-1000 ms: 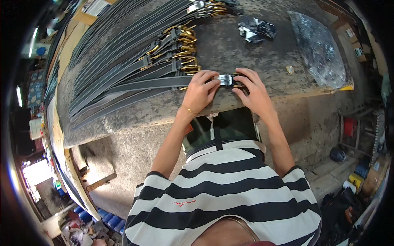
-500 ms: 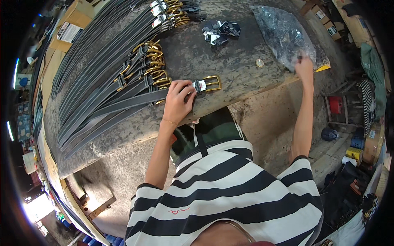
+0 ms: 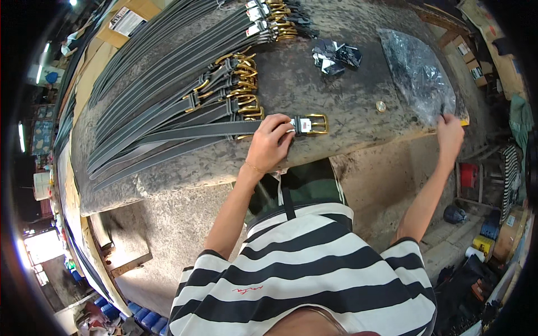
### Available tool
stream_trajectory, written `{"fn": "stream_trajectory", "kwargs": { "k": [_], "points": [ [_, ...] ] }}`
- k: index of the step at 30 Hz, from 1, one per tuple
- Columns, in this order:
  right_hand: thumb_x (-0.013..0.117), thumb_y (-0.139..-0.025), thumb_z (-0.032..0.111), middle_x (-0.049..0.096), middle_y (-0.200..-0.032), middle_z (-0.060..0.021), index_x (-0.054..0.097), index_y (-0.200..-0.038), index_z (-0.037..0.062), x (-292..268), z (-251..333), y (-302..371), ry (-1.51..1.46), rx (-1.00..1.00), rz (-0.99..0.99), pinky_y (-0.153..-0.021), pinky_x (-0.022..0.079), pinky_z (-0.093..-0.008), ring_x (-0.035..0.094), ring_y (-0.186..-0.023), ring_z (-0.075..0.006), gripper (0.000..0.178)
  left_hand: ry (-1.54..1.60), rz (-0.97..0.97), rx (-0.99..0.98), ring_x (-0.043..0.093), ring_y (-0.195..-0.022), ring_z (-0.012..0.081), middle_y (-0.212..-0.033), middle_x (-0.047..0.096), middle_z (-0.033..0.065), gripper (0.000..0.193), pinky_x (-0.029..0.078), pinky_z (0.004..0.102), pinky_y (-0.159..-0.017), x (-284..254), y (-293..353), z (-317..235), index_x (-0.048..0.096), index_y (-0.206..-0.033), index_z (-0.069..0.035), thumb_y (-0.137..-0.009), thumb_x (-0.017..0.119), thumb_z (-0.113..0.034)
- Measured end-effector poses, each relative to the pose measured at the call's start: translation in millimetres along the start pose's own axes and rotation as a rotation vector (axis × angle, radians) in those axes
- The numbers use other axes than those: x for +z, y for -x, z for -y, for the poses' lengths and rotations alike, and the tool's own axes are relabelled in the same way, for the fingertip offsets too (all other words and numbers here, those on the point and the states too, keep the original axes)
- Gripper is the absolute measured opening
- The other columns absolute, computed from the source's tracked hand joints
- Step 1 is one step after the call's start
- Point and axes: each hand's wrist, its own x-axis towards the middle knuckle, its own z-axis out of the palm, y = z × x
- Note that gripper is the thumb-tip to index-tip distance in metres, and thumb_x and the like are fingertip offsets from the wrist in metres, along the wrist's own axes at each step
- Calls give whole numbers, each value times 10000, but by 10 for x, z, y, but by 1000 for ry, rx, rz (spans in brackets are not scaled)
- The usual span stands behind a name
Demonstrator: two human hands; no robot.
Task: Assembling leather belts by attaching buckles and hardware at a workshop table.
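Note:
My left hand [image 3: 268,144] lies over a dark grey belt [image 3: 196,131], its fingers curled on the strap just behind the buckle end. Beyond the fingertips, a white tag [image 3: 305,125] wraps the strap beside a gold buckle [image 3: 318,124]. My right hand [image 3: 450,137] is at the near end of a clear plastic bag [image 3: 420,73], close to the table's front edge. Its fingers are drawn together there; what they hold, if anything, is too small to make out.
Several more belts [image 3: 162,84] fan across the table's left, gold buckles [image 3: 246,84] bunched toward the middle. A pile of small black-and-white packets [image 3: 336,56] lies at the back. A small round gold-rimmed disc [image 3: 381,106] sits left of the bag. A cardboard box [image 3: 129,22] stands far left.
The whole view has shifted, so the table things appear farther right. My right hand has drawn slightly back toward the bag's near end. My left hand stays on the belt.

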Motion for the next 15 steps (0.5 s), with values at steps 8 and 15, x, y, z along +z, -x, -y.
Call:
{"fn": "stream_trajectory", "kwargs": {
  "k": [8, 15],
  "points": [
    [703, -929, 129, 658, -799, -21, 711, -1066, -28, -635, 494, 1376, -963, 165, 176, -547, 456, -216, 589, -634, -72, 209, 404, 94, -311, 666, -840, 202, -973, 690, 95, 226, 528, 298, -742, 116, -353, -869, 665, -1098, 21, -884, 703, -41],
    [715, -830, -118, 633, -1024, -67, 722, -989, -55, -108, 963, 1764, -1237, -258, 183, -670, 524, -235, 611, -813, -109, 171, 1207, 247, -598, 666, -860, 144, -985, 708, 117, 279, 554, 290, -787, 317, -470, -945, 618, -1215, 77, -964, 628, -45]
  ]
}}
